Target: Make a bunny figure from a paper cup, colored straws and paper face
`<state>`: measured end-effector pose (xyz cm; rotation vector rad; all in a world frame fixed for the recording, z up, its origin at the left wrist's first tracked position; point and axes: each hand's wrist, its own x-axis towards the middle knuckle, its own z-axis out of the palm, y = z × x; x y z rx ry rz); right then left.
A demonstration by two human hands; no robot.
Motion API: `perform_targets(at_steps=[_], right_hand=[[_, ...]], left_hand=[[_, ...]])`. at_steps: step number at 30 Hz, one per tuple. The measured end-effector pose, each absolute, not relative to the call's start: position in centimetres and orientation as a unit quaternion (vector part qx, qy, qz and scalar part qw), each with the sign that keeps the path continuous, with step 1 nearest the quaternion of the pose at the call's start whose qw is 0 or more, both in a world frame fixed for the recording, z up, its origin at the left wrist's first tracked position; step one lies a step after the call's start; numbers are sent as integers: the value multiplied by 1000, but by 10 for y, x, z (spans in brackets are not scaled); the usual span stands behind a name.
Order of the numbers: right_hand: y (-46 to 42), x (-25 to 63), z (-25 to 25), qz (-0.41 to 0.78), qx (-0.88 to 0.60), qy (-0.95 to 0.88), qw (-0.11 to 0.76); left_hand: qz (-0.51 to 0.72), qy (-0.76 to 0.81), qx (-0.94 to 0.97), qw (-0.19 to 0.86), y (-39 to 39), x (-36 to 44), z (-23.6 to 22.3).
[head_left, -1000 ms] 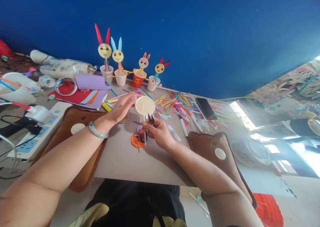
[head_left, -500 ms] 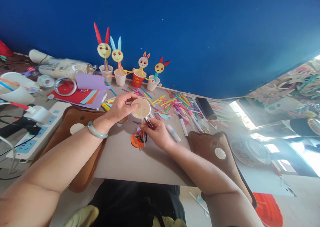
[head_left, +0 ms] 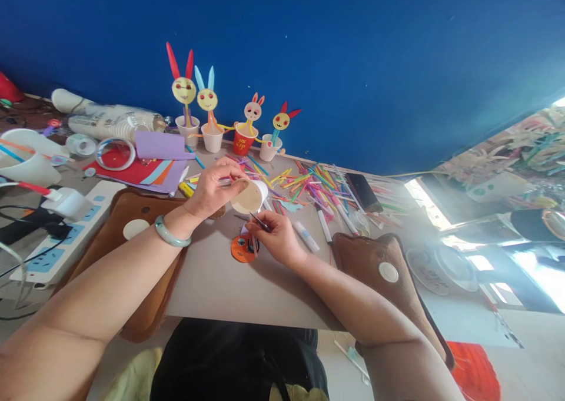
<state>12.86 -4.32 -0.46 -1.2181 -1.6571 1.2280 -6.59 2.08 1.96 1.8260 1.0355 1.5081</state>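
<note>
orange paper face (head_left: 241,251) on table (head_left: 212,289), nearest | right hand (head_left: 280,239): fingers pinched on scissors (head_left: 260,222) (likely) + thin stick (head_left: 255,245) | left hand (head_left: 216,186): fingers clamped on tilted white paper cup (head_left: 246,199), above table | scissors tip by cup edge; loose cup grip could mean dented cup or nicked fingers | behind: straws (head_left: 302,183), four rabbit-eared cup figures (head_left: 207,99)

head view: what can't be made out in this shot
All in the head view:
Dark pointed tool: grip end hidden by the right hand.
Held cup: base hidden behind its own wall.
Red cup: print too small to read.
White container: cut off by the left edge.
</note>
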Motion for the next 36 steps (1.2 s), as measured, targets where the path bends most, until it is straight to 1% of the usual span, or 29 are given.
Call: perform_targets(at_steps=[7,17,21,24,27,31,36], right_hand=[[-43,129,-6,463,-472,-654,368],[-43,128,-9,481,-465,-648,364],[-42,129,-10,484,-462,-649,361],[-40,130,-13,451,-467,-661,377],[-38,132,-15,405,-466,-684,390],[-36,134,-16,362,-458,-707,400],[-34,135,-17,329,-458,-714,415]], left_hand=[[557,371,687,285,20,-65,18],[531,361,687,340,17,-63,18],[535,371,699,297,14,-63,21],[542,378,710,244,12,-64,23],[534,374,726,218,10,-65,25],[512,381,737,224,9,-67,26],[513,375,728,258,11,-67,25]])
